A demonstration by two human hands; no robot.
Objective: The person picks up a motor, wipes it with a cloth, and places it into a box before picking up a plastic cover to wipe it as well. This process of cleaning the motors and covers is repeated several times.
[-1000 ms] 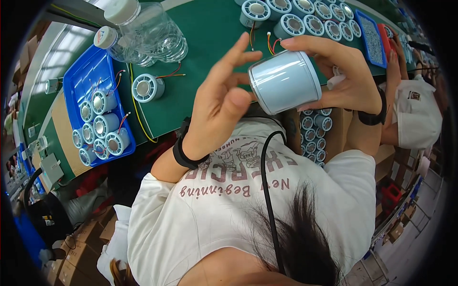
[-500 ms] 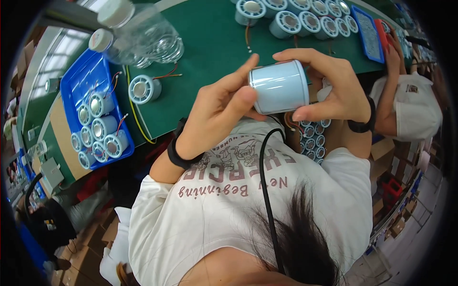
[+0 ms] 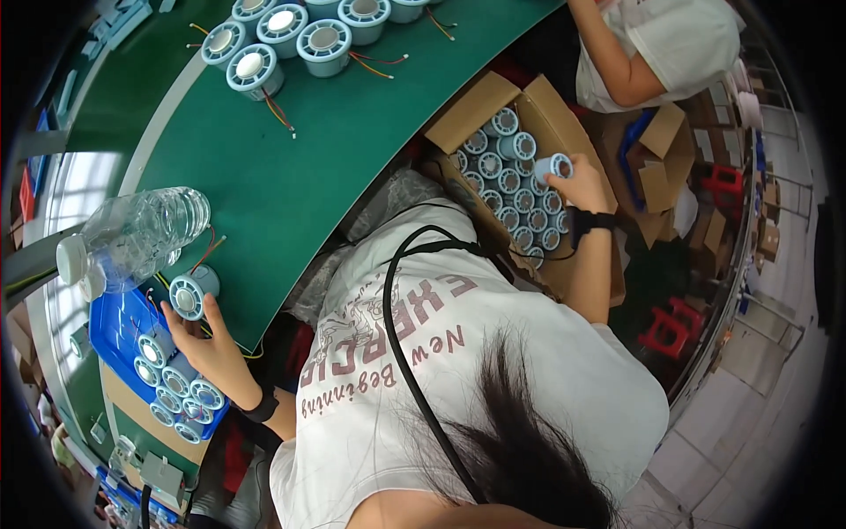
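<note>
My right hand [image 3: 579, 187] is closed round a light-blue cylindrical unit [image 3: 553, 167] with a silvery disc in its end. It holds the unit over the right side of an open cardboard box [image 3: 582, 132]. Rows of similar units [image 3: 508, 181] stand in that box, discs up. At the table's left end, my left hand [image 3: 210, 349] has thumb and fingers spread on either side of another light-blue unit [image 3: 189, 294], which has a slotted rim and thin wires. Whether the fingertips touch that unit, I cannot tell.
Beside my left hand lies a blue tray [image 3: 113, 339] with several units. Clear plastic bottles [image 3: 145, 231] stand behind it. More wired units [image 3: 324, 46] crowd the far part of the green table [image 3: 291, 176]. A co-worker [image 3: 656, 53] is at the upper right, red stools [image 3: 671, 326] below.
My hands have parted from the light-blue cylinder they held together. The right went to the box at the right, the left to the unit beside the tray. The view has turned rightward.
</note>
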